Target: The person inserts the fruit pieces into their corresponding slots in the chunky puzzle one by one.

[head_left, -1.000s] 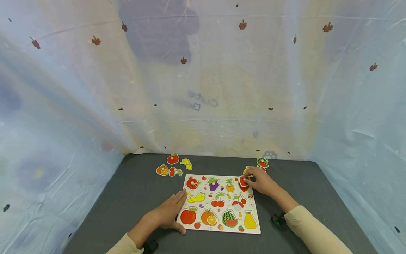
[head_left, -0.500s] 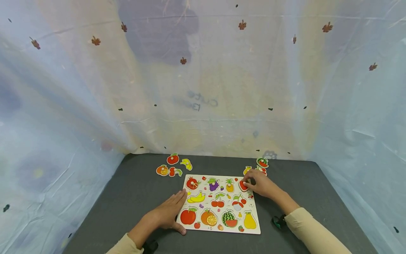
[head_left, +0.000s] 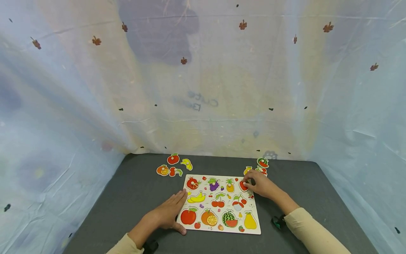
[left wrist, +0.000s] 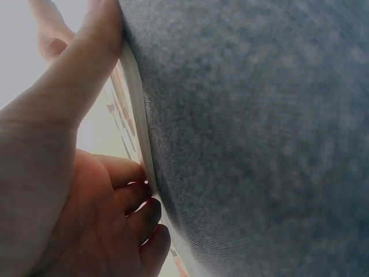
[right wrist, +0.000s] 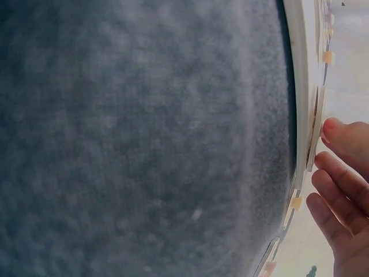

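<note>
A white fruit puzzle board (head_left: pixel 206 203) lies on the dark table, with pomegranate, grape and pineapple pieces sitting in its top row. At the board's upper right corner, my right hand (head_left: pixel 261 184) pinches a red puzzle piece (head_left: pixel 243 186) between thumb and fingers, over the red picture there. Seen edge-on in the right wrist view, that piece (right wrist: pixel 315 130) lies close against the board face. My left hand (head_left: pixel 168 210) rests along the board's left edge, fingers extended and thumb by the lower left corner; its fingertips touch the rim in the left wrist view.
Beyond the board's left corner lie loose apple (head_left: pixel 173 159), banana (head_left: pixel 186 164), orange (head_left: pixel 162 170) and cherry (head_left: pixel 175 171) pieces. Behind the right hand are watermelon (head_left: pixel 263 162), yellow (head_left: pixel 247 170) and red (head_left: pixel 262 170) pieces. A pale patterned curtain (head_left: pixel 203 88) closes off the back.
The red puzzle piece has gone from raised and offset above its picture to lying over it. My right hand shifted slightly with it; the left hand and board stayed put.
</note>
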Demonstrator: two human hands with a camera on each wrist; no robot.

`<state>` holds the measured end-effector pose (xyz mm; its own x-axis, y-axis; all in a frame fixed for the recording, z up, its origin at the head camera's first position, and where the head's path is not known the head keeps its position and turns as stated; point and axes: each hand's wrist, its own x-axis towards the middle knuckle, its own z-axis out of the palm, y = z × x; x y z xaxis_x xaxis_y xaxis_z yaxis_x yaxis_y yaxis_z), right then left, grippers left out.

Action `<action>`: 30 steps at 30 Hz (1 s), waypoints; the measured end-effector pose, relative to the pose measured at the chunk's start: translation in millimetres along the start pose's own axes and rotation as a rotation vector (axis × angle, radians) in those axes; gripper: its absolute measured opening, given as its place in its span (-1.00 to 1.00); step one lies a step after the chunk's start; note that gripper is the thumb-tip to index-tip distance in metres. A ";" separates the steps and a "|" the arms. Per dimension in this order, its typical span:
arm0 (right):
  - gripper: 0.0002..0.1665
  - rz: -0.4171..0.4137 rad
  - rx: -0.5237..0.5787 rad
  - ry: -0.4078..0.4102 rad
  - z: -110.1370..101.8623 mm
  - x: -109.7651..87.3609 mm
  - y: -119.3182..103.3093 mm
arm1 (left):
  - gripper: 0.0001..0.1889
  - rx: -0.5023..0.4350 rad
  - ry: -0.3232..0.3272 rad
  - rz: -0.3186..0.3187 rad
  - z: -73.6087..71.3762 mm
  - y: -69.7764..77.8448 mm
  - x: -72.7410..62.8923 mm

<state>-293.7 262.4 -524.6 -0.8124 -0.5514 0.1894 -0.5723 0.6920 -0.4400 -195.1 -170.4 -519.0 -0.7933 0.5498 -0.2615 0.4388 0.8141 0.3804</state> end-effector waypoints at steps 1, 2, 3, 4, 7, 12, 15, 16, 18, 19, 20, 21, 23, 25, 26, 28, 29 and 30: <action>-0.94 -0.007 -0.001 0.003 0.5 0.4 0.5 | 0.44 0.002 -0.001 0.000 0.1 -0.2 0.2; -0.94 -0.008 -0.002 0.006 0.9 0.6 0.5 | 0.44 0.003 -0.002 0.000 0.3 -0.3 0.4; -0.93 -0.014 -0.004 0.008 1.2 0.7 0.6 | 0.44 0.004 -0.004 -0.002 0.4 -0.4 0.6; -0.93 -0.016 -0.006 0.010 1.3 0.9 0.8 | 0.44 0.004 -0.005 -0.002 0.5 -0.5 0.7; -0.94 -0.023 -0.004 0.011 1.0 0.9 0.3 | 0.45 -0.002 -0.005 -0.002 0.7 -0.9 1.1; -0.95 -0.013 0.002 0.004 0.7 0.9 0.0 | 0.44 -0.001 -0.001 0.002 0.5 -1.2 1.0; -0.93 -0.010 -0.003 -0.003 1.9 1.4 1.2 | 0.44 0.006 -0.001 0.005 0.2 -1.0 0.7; -0.93 -0.015 -0.006 -0.002 2.4 1.6 2.0 | 0.44 0.005 -0.002 0.005 0.0 -0.8 0.6; -0.92 -0.019 -0.006 -0.002 3.2 1.9 3.6 | 0.44 0.000 -0.001 0.005 -0.2 -0.6 0.4; -0.92 -0.021 -0.005 -0.002 3.5 2.0 4.1 | 0.44 -0.002 -0.001 0.004 -0.3 -0.4 0.3; -0.93 -0.024 -0.005 0.000 3.8 2.1 4.7 | 0.44 -0.004 -0.001 0.004 -0.3 -0.3 0.3; -0.93 -0.024 -0.008 0.000 3.9 2.1 5.2 | 0.44 -0.006 0.000 0.003 -0.4 -0.1 0.1; -0.94 -0.018 -0.013 -0.001 4.2 2.3 5.8 | 0.44 -0.008 0.001 0.003 -0.2 0.0 0.0; -0.95 -0.014 -0.019 -0.003 4.1 2.0 5.6 | 0.44 -0.007 0.002 0.003 0.1 0.0 0.1; -0.95 -0.012 -0.021 -0.003 4.1 1.9 5.5 | 0.44 -0.007 0.002 0.003 0.2 -0.1 0.2; -0.95 -0.006 -0.024 -0.004 4.2 1.8 5.3 | 0.44 -0.006 0.002 0.004 0.4 -0.4 0.6; -0.95 -0.004 -0.024 -0.003 4.4 1.7 5.2 | 0.44 -0.006 0.002 0.005 0.4 -0.6 0.7; -0.95 0.000 -0.023 -0.004 4.6 1.5 4.8 | 0.44 -0.006 0.003 0.006 0.4 -0.8 0.8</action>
<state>-297.2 262.8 -530.5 -0.8122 -0.5530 0.1859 -0.5745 0.7027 -0.4197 -195.9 -170.5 -519.9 -0.7918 0.5542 -0.2567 0.4411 0.8096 0.3873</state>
